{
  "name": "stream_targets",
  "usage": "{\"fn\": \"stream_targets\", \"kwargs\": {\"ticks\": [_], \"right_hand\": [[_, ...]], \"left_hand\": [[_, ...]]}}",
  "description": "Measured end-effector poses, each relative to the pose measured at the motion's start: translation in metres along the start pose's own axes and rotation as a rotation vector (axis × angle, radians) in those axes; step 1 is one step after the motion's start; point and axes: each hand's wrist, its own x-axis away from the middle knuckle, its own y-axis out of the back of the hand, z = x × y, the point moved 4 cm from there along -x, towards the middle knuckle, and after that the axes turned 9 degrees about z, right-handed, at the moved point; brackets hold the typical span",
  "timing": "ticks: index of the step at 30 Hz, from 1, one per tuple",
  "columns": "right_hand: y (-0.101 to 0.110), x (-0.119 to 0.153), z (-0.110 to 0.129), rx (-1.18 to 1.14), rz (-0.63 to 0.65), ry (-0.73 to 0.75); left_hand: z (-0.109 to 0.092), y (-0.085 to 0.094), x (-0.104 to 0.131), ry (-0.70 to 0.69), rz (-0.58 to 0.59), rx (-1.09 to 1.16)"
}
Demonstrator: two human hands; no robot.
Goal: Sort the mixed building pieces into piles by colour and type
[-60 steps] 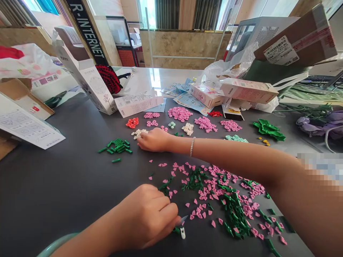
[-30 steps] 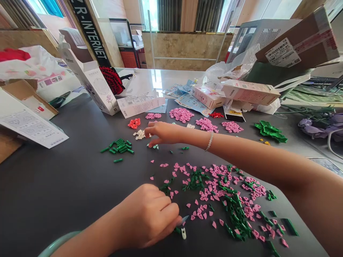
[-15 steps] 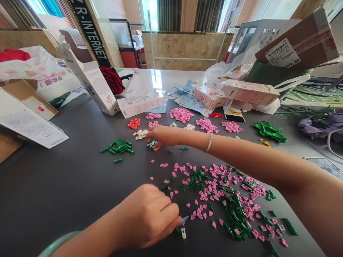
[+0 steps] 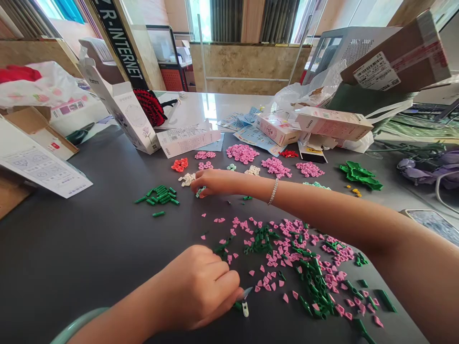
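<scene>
My left hand (image 4: 201, 289) is closed low in front, its long thumbnail pointing right. A dark green toy-brick piece (image 4: 237, 305) pokes out from under its fingers, beside a small white piece (image 4: 245, 309); whether the two are joined I cannot tell. My right hand (image 4: 215, 182) reaches across to the middle of the table, fingers curled down over a small heap of mint-green brick pieces (image 4: 200, 192). The fingertips are partly hidden, so what they pinch is unclear. Cream pieces (image 4: 187, 179) lie just left of it, and dark green tubes (image 4: 161, 195) farther left.
Pink petal pieces (image 4: 272, 258) and dark green stems (image 4: 317, 286) are scattered under my right forearm. Sorted pink heaps (image 4: 242, 153) and red pieces (image 4: 180, 165) lie beyond. Opened boxes (image 4: 186, 141) and a brown carton (image 4: 398, 57) stand behind; a phone (image 4: 433, 222) is at right.
My right hand has shifted slightly left and lower over the mint-green pieces, covering more of them. The left hand has barely moved.
</scene>
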Motion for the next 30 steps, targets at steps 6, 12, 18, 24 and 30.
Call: {"fn": "stream_targets", "kwargs": {"ticks": [6,12,18,24,30], "right_hand": [[0.0,0.001,-0.004,0.02,0.0,0.008],[0.001,0.004,-0.002,0.04,-0.001,-0.001],[0.008,0.013,0.007,0.087,-0.018,-0.027],[0.012,0.039,0.014,0.175,-0.072,-0.102],[0.001,0.077,0.035,0.129,-0.049,-0.155]], "left_hand": [[0.0,0.002,0.0,-0.006,-0.028,-0.006],[0.011,0.014,0.002,0.054,-0.027,-0.041],[0.027,0.026,0.009,0.145,-0.107,-0.081],[0.044,0.034,0.016,0.31,-0.144,-0.031],[0.072,0.033,0.03,0.596,-0.105,0.007]]}}
